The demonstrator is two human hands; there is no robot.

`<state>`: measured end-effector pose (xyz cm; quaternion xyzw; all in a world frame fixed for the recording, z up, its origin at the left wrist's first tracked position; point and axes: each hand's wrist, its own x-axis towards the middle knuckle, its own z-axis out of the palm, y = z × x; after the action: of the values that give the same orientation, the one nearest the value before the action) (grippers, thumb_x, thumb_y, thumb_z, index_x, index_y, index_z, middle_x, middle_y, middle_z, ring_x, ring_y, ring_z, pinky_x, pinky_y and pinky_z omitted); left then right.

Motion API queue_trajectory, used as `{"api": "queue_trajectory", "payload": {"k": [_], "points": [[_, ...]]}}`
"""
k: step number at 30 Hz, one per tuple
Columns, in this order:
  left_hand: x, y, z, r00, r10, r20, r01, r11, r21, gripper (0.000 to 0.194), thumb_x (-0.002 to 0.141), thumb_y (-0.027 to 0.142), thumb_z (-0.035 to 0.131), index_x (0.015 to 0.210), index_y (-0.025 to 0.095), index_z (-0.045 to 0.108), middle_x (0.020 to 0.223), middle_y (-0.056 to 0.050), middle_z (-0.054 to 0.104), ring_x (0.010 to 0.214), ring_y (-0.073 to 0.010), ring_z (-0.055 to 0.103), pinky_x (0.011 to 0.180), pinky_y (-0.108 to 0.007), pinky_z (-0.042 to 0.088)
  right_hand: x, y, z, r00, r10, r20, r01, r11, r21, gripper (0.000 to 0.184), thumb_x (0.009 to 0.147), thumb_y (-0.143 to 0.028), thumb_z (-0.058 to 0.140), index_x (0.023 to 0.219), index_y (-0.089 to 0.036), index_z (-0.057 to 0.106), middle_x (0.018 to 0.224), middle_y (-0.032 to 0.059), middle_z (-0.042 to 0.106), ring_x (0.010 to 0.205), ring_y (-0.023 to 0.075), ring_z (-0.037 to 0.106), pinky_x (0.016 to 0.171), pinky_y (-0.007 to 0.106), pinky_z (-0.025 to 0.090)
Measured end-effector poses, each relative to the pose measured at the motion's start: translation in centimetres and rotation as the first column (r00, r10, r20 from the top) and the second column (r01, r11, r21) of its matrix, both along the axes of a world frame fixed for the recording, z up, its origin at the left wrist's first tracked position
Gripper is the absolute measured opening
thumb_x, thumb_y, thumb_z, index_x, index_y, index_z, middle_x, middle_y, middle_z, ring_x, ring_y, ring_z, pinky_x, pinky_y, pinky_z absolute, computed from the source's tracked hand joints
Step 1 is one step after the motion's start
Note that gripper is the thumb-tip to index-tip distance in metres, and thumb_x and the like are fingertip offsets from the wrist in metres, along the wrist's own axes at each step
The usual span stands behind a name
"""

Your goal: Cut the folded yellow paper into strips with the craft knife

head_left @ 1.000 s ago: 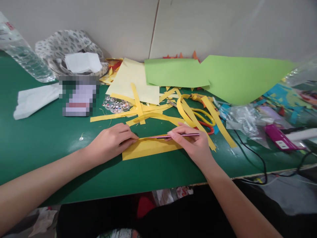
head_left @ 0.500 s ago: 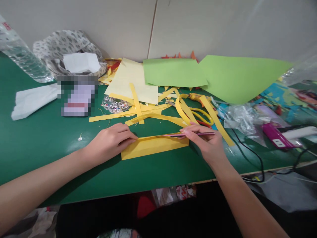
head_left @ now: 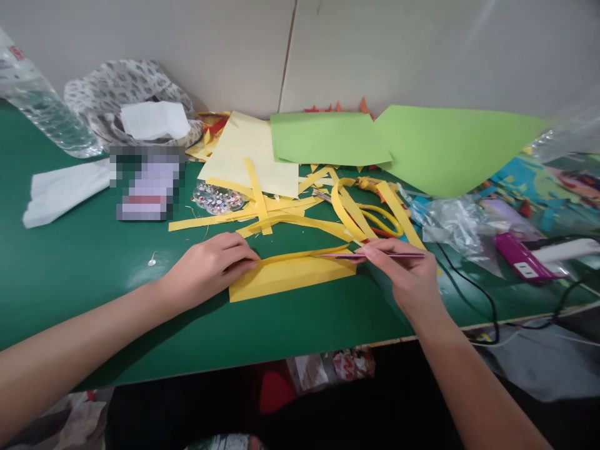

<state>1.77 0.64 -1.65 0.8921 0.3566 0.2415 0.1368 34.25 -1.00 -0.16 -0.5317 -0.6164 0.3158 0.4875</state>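
While left hand (head_left: pixel 212 267) pins yellow paper (head_left: pixel 293 277), bottle label (head_left: pixel 15 55) is illegible.

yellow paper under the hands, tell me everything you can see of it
The yellow paper is a long, narrow, plain piece lying near the front of the green tabletop. Its far long edge is turned up in a narrow fold, slightly raised toward the right end. The left hand has its fingertips at the fold's left part; the right hand holds a slim pink tool whose tip is at the fold.
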Motion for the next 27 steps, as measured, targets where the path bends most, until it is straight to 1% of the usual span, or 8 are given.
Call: {"api": "queue_trajectory", "payload": {"k": [4, 8, 11, 15, 18, 21, 24, 27], "points": [[0.1, 0.0, 0.0, 0.999, 0.027, 0.022, -0.026, 0.999, -0.043, 0.017, 0.093, 0.026, 0.055, 0.092, 0.015, 0.067, 0.089, -0.005, 0.065, 0.081, -0.0158, 0.060, 0.071, -0.026, 0.047, -1.7, -0.1, 0.3, 0.994, 0.002, -0.113, -0.005, 1.000, -0.018, 0.010, 0.078, -0.031, 0.073, 0.071, -0.024, 0.074, 0.065, -0.0002, 0.072, 0.064, 0.0184, 0.068, 0.067, 0.032, 0.054], [0.0, 0.1, 0.0, 0.999, 0.029, 0.024, -0.028, 0.999, -0.041, 0.015, 0.092, 0.026, 0.055, 0.089, 0.016, 0.066, 0.085, -0.004, 0.065, 0.079, -0.0163, 0.060, 0.069, -0.026, 0.047, -4.6, -0.1, 1.0, 0.990, 0.115, -0.078, -0.124, 0.984, -0.129, 0.013, 0.080, -0.032, 0.071, 0.072, -0.022, 0.074, 0.068, 0.0019, 0.073, 0.062, 0.0168, 0.066, 0.059, 0.028, 0.053], [0.0, 0.2, 0.1, 1.000, 0.024, 0.016, -0.023, 0.999, -0.047, 0.016, 0.093, 0.026, 0.054, 0.088, 0.016, 0.066, 0.084, -0.004, 0.065, 0.079, -0.0165, 0.060, 0.067, -0.026, 0.047, -6.6, 0.0, 1.4, 0.982, 0.168, -0.082, -0.179, 0.972, -0.152, 0.015, 0.079, -0.033, 0.071, 0.070, -0.020, 0.072, 0.064, 0.0021, 0.071, 0.055, 0.0136, 0.060, 0.051, 0.025, 0.047], [0.0, 0.2, 0.1, 0.999, 0.022, 0.024, -0.021, 0.999, -0.047, 0.017, 0.093, 0.026, 0.053, 0.088, 0.015, 0.066, 0.084, -0.005, 0.065, 0.079, -0.0167, 0.060, 0.068, -0.026, 0.048, -8.0, 0.3, 1.6, 0.984, 0.164, -0.062, -0.172, 0.970, -0.170, 0.018, 0.079, -0.032, 0.069, 0.068, -0.019, 0.072, 0.057, 0.0006, 0.065, 0.045, 0.0094, 0.047, 0.044, 0.024, 0.036], [0.0, 0.2, 0.1, 0.999, 0.028, 0.020, -0.027, 0.998, -0.061, 0.018, 0.093, 0.025, 0.052, 0.089, 0.015, 0.066, 0.085, -0.005, 0.065, 0.080, -0.0169, 0.060, 0.068, -0.027, 0.048, -7.6, 0.7, 1.4, 0.984, 0.165, -0.069, -0.175, 0.967, -0.184, 0.018, 0.079, -0.033, 0.069, 0.068, -0.018, 0.072, 0.059, 0.0018, 0.067, 0.046, 0.0102, 0.049, 0.045, 0.025, 0.036], [-0.1, 0.2, 0.0, 1.000, 0.030, 0.010, -0.029, 0.997, -0.078, 0.018, 0.093, 0.025, 0.052, 0.090, 0.016, 0.067, 0.087, -0.005, 0.065, 0.081, -0.0170, 0.060, 0.070, -0.027, 0.048, -6.4, 0.9, 1.2, 0.986, 0.162, -0.047, -0.168, 0.969, -0.182, 0.019, 0.078, -0.033, 0.069, 0.067, -0.018, 0.072, 0.059, 0.0023, 0.067, 0.046, 0.0110, 0.049, 0.044, 0.025, 0.036], [0.0, 0.2, 0.1, 0.999, 0.033, 0.011, -0.032, 0.996, -0.084, 0.018, 0.093, 0.027, 0.052, 0.090, 0.017, 0.067, 0.087, -0.004, 0.065, 0.082, -0.0166, 0.060, 0.071, -0.027, 0.048, -4.9, 0.8, 1.1, 0.992, 0.128, -0.011, -0.128, 0.978, -0.163, 0.018, 0.078, -0.033, 0.069, 0.067, -0.019, 0.073, 0.055, 0.0011, 0.064, 0.044, 0.0102, 0.045, 0.042, 0.025, 0.035], [0.0, 0.2, 0.2, 0.999, 0.034, 0.019, -0.032, 0.996, -0.086, 0.020, 0.094, 0.028, 0.051, 0.089, 0.017, 0.067, 0.087, -0.004, 0.066, 0.081, -0.0160, 0.061, 0.070, -0.026, 0.048, -3.6, 0.6, 1.0, 0.996, 0.087, -0.001, -0.086, 0.989, -0.117, 0.017, 0.078, -0.033, 0.070, 0.066, -0.021, 0.072, 0.051, -0.0003, 0.062, 0.043, 0.0112, 0.046, 0.042, 0.026, 0.036]]}}
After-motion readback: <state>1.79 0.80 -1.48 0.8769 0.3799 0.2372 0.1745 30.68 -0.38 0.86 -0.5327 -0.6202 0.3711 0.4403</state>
